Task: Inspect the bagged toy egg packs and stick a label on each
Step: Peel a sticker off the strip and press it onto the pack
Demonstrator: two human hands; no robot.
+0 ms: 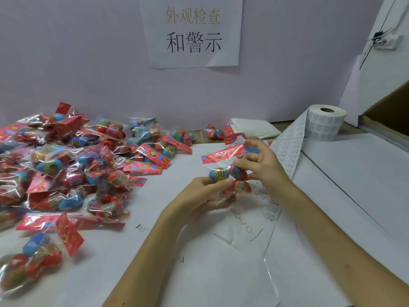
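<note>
A clear bag of toy eggs [230, 173] with a pink flowered header card is held up over the middle of the table. My left hand [203, 193] grips its lower end from below, thumb against the blue egg. My right hand [263, 165] pinches the upper right side of the bag, fingers curled around the red and blue eggs. A roll of white labels [325, 122] stands at the back right, its strip [285, 151] trailing down the table behind my right hand.
A big heap of bagged egg packs [66, 165] covers the left side of the table. Two more packs [219, 131] lie by the back wall. Folded white sheets [254, 128] sit beside the roll. A cardboard box [391, 111] stands at far right.
</note>
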